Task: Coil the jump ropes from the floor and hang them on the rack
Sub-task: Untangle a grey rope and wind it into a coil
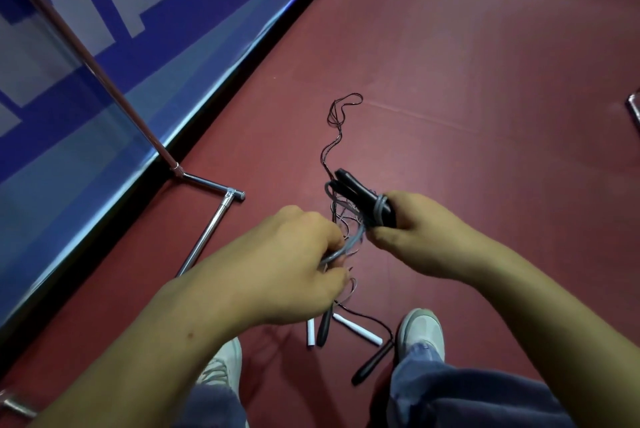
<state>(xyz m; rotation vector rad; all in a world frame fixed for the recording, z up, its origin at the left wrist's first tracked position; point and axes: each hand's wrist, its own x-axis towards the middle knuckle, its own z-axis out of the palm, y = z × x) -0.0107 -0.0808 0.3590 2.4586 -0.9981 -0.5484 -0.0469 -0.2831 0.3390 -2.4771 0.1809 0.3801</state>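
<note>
Red gym floor (pixel 485 64) by a blue banner (pixel 166 57), jump ropes (pixel 346 220) tangled just above it.
The right hand (pixel 426 233) grips two black handles (pixel 360 195), their long axis pointing up-left, away from the person, with grey cord (pixel 379 208) wound round them. The left hand (pixel 291 254) pinches that cord's loops. A black rope (pixel 332 140) trails straight ahead. The rack (pixel 204 247) stands left.
</note>
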